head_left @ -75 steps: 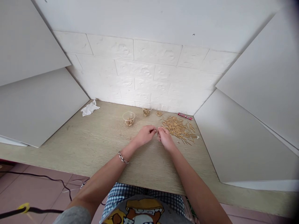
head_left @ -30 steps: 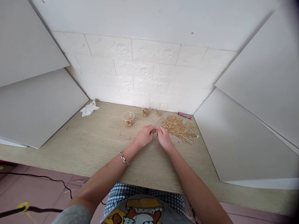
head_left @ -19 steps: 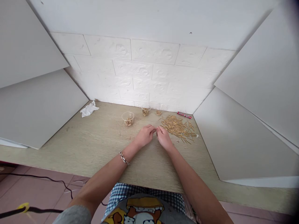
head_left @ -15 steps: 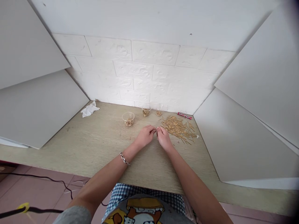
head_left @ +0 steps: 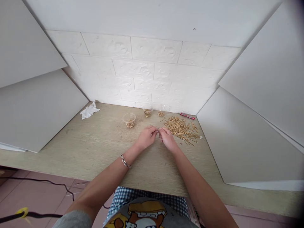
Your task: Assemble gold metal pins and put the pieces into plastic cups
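"What stood before us?"

"A white, brick-patterned wall (head_left: 142, 68) behind a pale, wood-grained tabletop (head_left: 102, 141)."

"And our grip?"

"Our left hand (head_left: 146, 137) and right hand (head_left: 167, 138) met, fingertips pinching one small metallic piece (head_left: 158, 130); its exact shape we could not tell. Thin golden metal rods (head_left: 177, 127) lay heaped just beside our right hand."

The piece (head_left: 158, 130) pinched between the left hand (head_left: 146, 137) and right hand (head_left: 167, 138) is partly covered and too small to identify. The bottom edge crops the printed shirt (head_left: 147, 212); the left edge cuts off the thick black cable (head_left: 45, 215). The tabletop (head_left: 95, 142) hides some checked cloth (head_left: 123, 195).
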Demonstrator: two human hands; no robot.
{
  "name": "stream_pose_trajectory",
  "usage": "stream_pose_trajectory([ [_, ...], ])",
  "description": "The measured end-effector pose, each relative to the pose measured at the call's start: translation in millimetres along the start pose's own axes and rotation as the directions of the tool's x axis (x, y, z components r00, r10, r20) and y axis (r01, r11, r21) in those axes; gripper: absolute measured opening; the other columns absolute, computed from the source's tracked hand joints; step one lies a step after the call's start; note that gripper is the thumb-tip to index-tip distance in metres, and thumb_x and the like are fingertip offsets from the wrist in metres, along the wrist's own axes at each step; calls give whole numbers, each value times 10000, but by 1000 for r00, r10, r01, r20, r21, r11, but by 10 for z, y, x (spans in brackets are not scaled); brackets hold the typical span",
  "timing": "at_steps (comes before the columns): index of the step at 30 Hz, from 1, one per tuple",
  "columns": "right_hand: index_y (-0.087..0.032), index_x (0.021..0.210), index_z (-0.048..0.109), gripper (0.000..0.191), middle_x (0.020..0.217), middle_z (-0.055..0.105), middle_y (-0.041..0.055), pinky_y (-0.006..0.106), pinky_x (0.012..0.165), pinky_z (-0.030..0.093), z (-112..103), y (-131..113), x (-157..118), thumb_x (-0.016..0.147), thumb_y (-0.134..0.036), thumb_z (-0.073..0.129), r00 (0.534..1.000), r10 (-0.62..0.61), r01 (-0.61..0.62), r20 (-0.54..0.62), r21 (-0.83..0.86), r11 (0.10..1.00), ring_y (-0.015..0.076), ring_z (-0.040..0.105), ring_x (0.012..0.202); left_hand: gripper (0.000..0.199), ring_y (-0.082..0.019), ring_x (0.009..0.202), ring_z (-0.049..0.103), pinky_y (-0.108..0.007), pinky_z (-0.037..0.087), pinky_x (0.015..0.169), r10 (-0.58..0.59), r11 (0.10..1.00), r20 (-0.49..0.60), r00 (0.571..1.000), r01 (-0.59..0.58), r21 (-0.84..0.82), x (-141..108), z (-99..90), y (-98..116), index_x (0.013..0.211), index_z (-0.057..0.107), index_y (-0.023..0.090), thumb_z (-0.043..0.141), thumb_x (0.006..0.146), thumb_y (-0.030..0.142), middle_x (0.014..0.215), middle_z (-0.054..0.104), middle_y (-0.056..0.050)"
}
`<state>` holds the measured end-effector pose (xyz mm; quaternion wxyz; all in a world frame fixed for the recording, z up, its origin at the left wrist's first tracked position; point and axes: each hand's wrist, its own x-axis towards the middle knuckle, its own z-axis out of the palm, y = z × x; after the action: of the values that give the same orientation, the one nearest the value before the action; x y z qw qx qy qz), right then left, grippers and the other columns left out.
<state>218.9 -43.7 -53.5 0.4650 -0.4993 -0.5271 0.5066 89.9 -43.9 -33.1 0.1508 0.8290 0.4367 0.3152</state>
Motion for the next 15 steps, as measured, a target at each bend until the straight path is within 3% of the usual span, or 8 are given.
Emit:
stream_pose_trajectory([
  [5,-208,565,314,278,463,251,-80,212,364,222,47,-90,-61,723,-392,450,988,138,-152,66,286,946,68,221,378,222,-163,765,484,-306,358,737,98,969,17,995,-99,224,-34,-66,65,788,565,162,353,846,191,784,556,-55],
  [8,-208,568,289,282,456,221,-87,204,364,215,68,-138,-102,721,-381,451,981,174,-195,89,357,914,62,203,368,225,-174,780,482,-325,355,747,104,962,20,994,-106,251,-44,-84,95,805,568,164,350,846,197,795,556,-63],
  [15,-207,557,275,287,439,195,-89,212,369,230,58,-196,-152,742,-378,412,977,137,-194,164,408,892,60,186,351,214,-133,727,505,-256,398,689,34,995,17,999,-33,-89,10,-105,64,758,569,146,372,834,181,734,565,-39],
])
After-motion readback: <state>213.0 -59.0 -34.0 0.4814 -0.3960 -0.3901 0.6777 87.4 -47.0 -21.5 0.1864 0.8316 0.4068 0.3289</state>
